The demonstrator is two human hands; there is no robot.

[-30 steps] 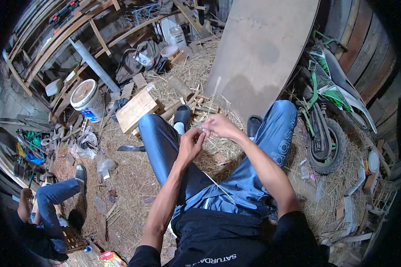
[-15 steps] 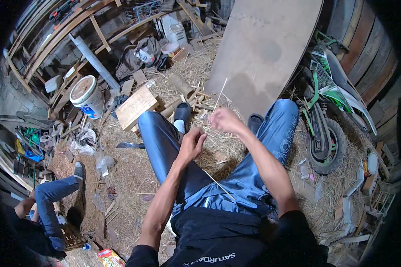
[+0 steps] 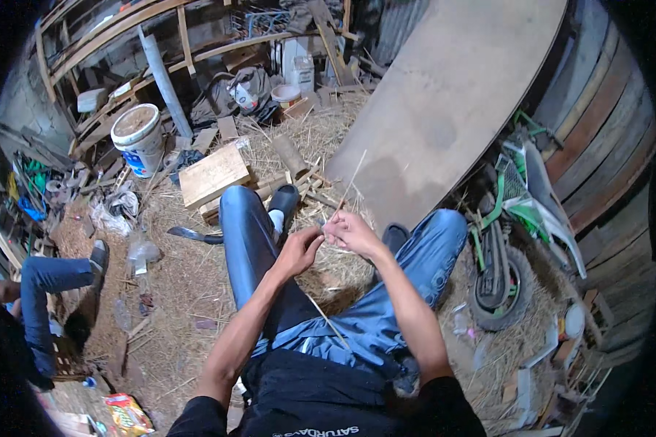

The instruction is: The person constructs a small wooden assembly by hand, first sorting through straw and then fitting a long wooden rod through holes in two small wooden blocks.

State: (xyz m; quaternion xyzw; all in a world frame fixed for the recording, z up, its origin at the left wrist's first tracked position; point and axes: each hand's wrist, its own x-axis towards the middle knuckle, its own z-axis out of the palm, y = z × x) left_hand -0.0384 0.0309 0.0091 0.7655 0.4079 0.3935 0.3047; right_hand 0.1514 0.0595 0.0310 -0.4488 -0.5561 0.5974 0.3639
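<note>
My right hand (image 3: pixel 352 234) is closed, fingers pinched round a thin, pale strip (image 3: pixel 356 175) that looks like split bamboo or straw. The strip slants up and away past my fingertips. My left hand (image 3: pixel 297 252) is closed beside it, its fingertips nearly meeting the right hand's; what it holds, if anything, is too small to make out. Across my lap, over the blue trousers (image 3: pixel 237 240), lies another slim pale strip (image 3: pixel 329 323). Both hands are between my knees, above the straw.
A wooden block (image 3: pixel 215 175) stands ahead of my left knee, near a dark blade-like tool (image 3: pixel 195 235). A white bucket (image 3: pixel 138 142) is farther left. A large board (image 3: pixel 444 87) leans ahead, with a small motorbike (image 3: pixel 503 284) at right. Another person's leg (image 3: pixel 58 284) shows at left.
My right hand has come down and left, closer to my left hand, with the strip still in it. The whole view has shifted, so the surroundings appear turned.
</note>
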